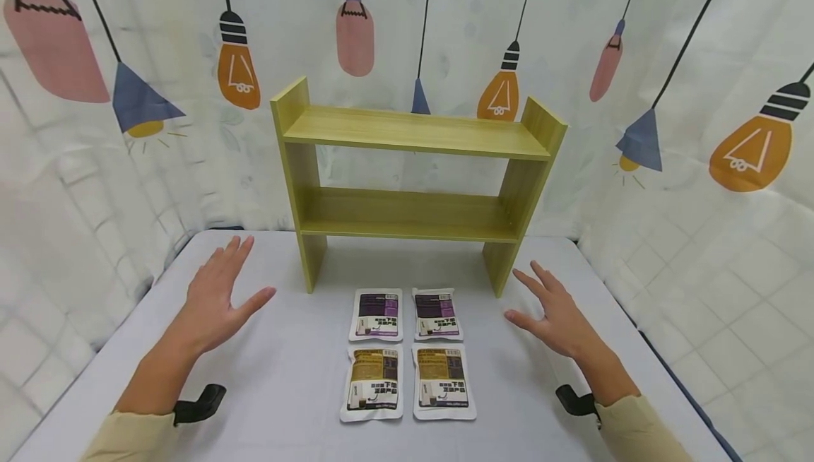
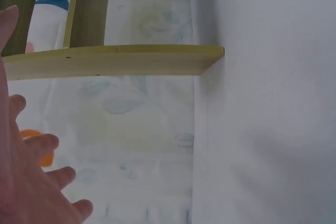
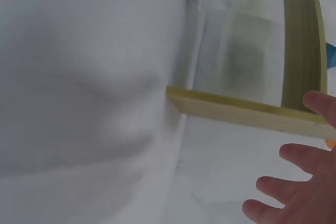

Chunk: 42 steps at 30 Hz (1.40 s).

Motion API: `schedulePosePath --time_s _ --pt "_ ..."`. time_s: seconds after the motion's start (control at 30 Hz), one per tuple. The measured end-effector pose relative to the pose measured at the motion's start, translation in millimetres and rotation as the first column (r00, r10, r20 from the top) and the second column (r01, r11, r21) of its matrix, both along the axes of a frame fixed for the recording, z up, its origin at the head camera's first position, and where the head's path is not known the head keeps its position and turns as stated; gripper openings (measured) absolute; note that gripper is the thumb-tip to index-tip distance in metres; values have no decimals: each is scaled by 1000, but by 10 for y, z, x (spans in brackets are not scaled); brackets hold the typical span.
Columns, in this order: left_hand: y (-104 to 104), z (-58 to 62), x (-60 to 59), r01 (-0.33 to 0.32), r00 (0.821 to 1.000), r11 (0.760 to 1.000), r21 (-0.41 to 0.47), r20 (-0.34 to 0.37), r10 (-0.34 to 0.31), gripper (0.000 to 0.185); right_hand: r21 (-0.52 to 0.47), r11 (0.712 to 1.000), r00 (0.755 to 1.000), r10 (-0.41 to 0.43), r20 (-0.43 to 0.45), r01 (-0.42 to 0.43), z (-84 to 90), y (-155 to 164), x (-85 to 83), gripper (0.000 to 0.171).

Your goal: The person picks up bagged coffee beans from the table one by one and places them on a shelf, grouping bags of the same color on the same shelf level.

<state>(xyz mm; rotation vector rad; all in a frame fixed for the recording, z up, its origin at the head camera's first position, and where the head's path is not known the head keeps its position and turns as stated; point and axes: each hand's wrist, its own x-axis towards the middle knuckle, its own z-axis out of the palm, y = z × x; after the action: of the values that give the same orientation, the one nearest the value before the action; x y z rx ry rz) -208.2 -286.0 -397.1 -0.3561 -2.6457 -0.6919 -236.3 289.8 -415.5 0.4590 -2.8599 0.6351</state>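
Hovering above the bench (image 1: 127,349), the left hand (image 1: 219,299) and the right hand (image 1: 553,314) are both spread wide with straight fingers, and neither holds or touches anything. Four flat packets lie in a two-by-two block between the hands: a purple-labelled pair (image 1: 405,314) farther out and a brown-labelled pair (image 1: 407,382) closer in, each packet just beside its neighbours. Ahead of both hands stands a yellow-green shelf (image 1: 416,133), and both of its boards are bare, so judging by this nothing has been picked up or moved onto it and the handling of the packets looks not yet begun. The wrist views show only fingertips, a shelf edge and white cloth; the packets are out of their sight. Print on the packets is too small to read.
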Motion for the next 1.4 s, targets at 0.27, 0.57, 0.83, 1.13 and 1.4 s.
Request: schedulePosePath --time_s 0.27,0.57,0.83,1.13,1.4 --pt "143 -30 -48 32 999 990 139 -34 -28 89 -121 991 998 58 0 -58 -163 -187 17 75" --pt "265 -52 -158 25 999 953 301 -54 -10 79 -236 965 994 112 -16 -113 -295 -406 29 68" --pt "310 -37 -265 52 999 905 423 -18 -49 72 -355 926 991 133 -11 -128 -345 -586 68 62" --pt "332 33 -365 79 993 839 539 -113 -21 60 -456 884 979 174 105 -108 -434 -781 70 66" --pt "407 101 -512 42 993 794 606 -111 32 57 -502 863 964 181 195 -61 -491 -895 8 66"
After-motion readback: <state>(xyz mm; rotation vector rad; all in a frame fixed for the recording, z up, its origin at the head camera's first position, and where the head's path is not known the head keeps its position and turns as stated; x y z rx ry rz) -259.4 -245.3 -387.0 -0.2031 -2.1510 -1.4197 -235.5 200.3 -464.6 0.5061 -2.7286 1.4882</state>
